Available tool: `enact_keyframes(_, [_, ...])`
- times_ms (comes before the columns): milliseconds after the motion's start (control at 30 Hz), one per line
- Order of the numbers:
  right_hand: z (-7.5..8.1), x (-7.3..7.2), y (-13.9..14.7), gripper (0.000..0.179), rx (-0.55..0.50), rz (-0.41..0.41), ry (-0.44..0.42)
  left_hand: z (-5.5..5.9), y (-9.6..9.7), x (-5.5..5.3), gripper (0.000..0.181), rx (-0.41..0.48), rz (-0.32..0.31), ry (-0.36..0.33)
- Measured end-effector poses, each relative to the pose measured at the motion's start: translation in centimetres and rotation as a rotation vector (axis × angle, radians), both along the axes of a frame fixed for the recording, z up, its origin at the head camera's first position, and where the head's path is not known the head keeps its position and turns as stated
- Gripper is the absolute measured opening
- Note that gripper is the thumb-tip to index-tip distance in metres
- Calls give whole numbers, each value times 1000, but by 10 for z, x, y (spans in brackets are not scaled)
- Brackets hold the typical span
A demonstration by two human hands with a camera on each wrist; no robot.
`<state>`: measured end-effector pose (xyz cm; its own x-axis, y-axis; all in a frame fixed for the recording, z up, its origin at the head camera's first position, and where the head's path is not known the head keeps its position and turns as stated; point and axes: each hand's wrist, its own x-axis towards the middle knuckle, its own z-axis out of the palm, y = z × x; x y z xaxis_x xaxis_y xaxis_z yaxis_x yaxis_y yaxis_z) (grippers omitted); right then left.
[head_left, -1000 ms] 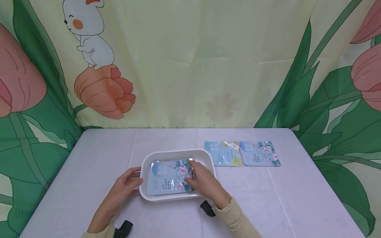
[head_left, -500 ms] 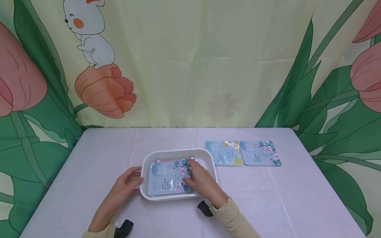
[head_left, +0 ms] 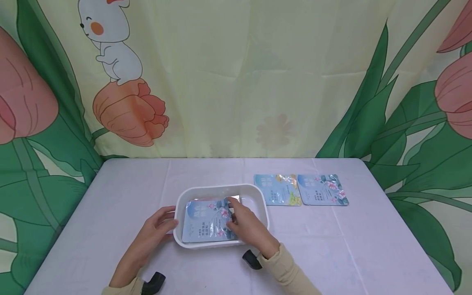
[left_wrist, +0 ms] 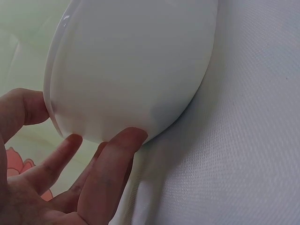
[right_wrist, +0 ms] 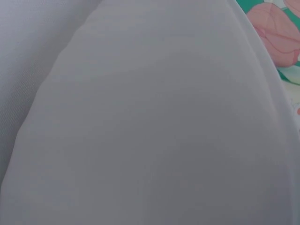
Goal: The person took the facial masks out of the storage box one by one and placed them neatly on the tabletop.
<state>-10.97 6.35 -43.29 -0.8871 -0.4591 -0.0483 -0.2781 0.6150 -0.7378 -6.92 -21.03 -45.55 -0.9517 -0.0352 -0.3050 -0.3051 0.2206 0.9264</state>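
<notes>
A flat blue foil packet (head_left: 207, 220) printed with pink flowers lies in the white plastic tray (head_left: 186, 192), with a silvery edge showing behind its upper right corner. My right hand (head_left: 248, 224) reaches over the tray from the right and pinches the packet's right side, thumb toward me and fingers at the far corner. My left hand (head_left: 156, 225) holds the tray's left end. In the left wrist view, its fingers (left_wrist: 112, 164) rest on the tray's outer wall (left_wrist: 131, 70) and one digit goes over the rim. Only the tray's outer wall (right_wrist: 154, 117) fills most of the right wrist view.
Two more foil packets lie flat behind the tray to the right: one blue with yellow (head_left: 277, 190), one with pink flowers (head_left: 323, 190). A white cloth (head_left: 313, 254) covers the table. A printed curtain (head_left: 221, 82) hangs behind it.
My right hand has shifted slightly left along with the packet's right side, and more of the silvery edge shows beneath. The left hand and the tray have stayed about where they were.
</notes>
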Motion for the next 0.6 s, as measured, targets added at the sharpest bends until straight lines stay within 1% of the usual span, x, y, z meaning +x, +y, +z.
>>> enact_keyframes(200, [0, 0, 0, 64, -1, 17, 16, 1, 1, 0, 54, -3, 4, -7])
enact_keyframes(367, [4, 0, 2, 62, -31, -4, 28, 2, 1, 0, 53, 4, -1, -3])
enact_keyframes(600, [5, -1, 5, 64, -66, -23, 34, 1, 0, -1, 55, 7, -7, -11])
